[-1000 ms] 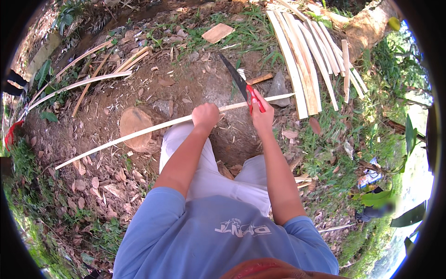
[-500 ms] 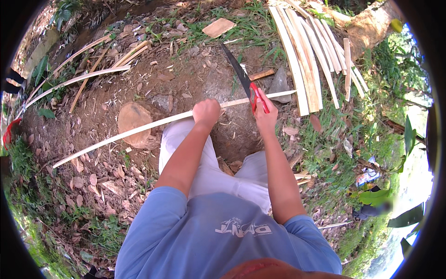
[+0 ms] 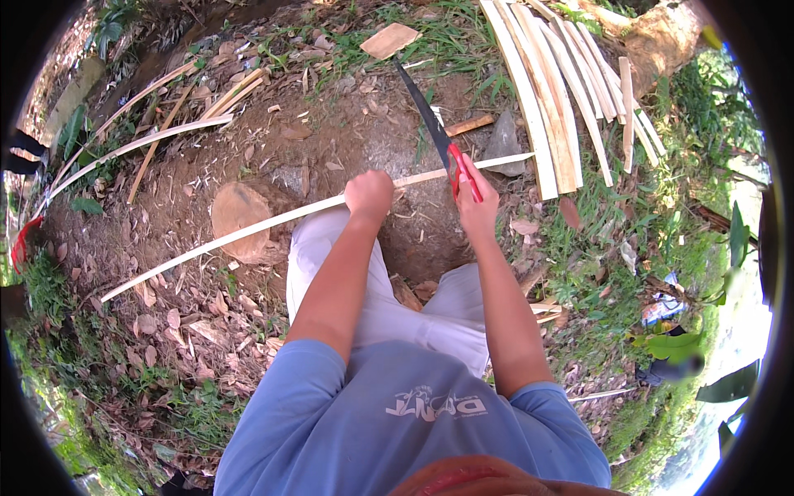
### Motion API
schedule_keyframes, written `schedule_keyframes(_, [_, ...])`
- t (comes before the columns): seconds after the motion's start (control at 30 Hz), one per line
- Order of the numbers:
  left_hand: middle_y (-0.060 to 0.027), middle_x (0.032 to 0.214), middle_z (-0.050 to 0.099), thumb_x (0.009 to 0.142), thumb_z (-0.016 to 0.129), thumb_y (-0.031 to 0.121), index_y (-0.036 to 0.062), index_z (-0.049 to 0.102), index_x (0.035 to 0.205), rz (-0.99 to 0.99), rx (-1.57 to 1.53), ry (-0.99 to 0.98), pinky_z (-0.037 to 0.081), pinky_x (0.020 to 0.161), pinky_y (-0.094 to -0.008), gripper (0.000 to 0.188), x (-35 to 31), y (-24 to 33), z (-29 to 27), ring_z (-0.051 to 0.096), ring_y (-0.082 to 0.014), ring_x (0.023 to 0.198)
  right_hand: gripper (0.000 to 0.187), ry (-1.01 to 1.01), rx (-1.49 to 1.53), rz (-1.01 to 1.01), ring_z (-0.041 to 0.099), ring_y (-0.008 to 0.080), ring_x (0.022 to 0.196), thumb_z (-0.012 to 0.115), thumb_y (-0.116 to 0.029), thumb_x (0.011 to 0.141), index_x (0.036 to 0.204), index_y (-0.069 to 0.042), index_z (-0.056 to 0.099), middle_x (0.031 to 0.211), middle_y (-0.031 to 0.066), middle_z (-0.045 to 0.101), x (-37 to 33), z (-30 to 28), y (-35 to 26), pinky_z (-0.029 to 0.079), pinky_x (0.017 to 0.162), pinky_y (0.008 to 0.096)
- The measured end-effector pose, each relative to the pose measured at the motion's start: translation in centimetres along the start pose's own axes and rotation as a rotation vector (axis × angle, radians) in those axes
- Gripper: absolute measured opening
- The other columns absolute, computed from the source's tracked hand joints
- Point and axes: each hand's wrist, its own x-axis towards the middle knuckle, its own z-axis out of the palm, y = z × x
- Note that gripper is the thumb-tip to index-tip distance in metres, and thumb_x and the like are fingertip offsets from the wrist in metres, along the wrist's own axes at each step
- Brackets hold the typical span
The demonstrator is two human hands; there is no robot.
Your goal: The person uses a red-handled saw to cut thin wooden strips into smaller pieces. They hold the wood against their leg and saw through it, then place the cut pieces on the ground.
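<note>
A long, thin strip of pale wood [image 3: 420, 177] crosses in front of me at a slant, its left end nearer to me. My left hand [image 3: 369, 196] is closed in a fist around it, just above my left knee. In my right hand [image 3: 477, 205] is a hand saw [image 3: 429, 116], gripped by its red handle. Its dark blade points away from me and slightly left. The handle end lies at the strip, right of my left fist; whether the teeth touch the wood I cannot tell.
A round wooden stump [image 3: 238, 217] stands under the strip's left part. Several cut boards [image 3: 529, 91] lie at the far right beside a log [image 3: 666, 37]. More strips [image 3: 149, 142] lie at the far left. A flat wood piece [image 3: 390, 40] and a grey stone [image 3: 504, 145] are ahead.
The saw has slid a little away from me, its tip now close to the flat wood piece. My left hand keeps its grip on the strip. The whole view has shifted slightly.
</note>
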Motion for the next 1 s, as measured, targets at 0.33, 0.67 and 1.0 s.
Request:
schedule_keyframes(0.33, [-0.0157,0.098,0.083,0.096,0.061,0.018,0.0102,0.085,0.098,-0.031,0.082,-0.018,0.066,0.08,-0.0446,0.025,0.2,0.3,0.1,0.082,-0.0339,0.09,0.043,0.012,0.034,0.031,0.067,0.0104,0.095,0.066,-0.012,0.106,0.149,-0.006,0.066,0.117,0.0141,0.079,-0.5,0.0,-1.6,0.054,0.086,0.0275])
schedule_keyframes(0.67, [-0.0151,0.104,0.083,0.097,0.061,0.021,0.0115,0.085,0.101,-0.1,0.166,-0.073,0.065,0.085,-0.0446,0.026,0.4,1.7,-1.1,0.082,-0.0336,0.098,0.042,0.022,-0.015,0.038,0.066,0.007,0.091,0.064,-0.007,0.106,0.148,-0.004,0.066,0.122,0.0117,0.079,-10.1,-6.5,-2.4,0.054,0.083,0.0245])
schedule_keyframes(1.0, [-0.017,0.111,0.082,0.096,0.065,0.024,0.0083,0.084,0.109,-0.075,0.171,-0.13,0.064,0.09,-0.0479,0.028,0.3,1.6,-1.8,0.08,-0.0366,0.103,0.043,0.123,-0.26,0.335,0.072,0.0136,0.08,0.07,-0.014,0.101,0.14,0.002,0.07,0.097,0.0128,0.08,-31.1,-25.6,-16.2,0.055,0.076,0.0273])
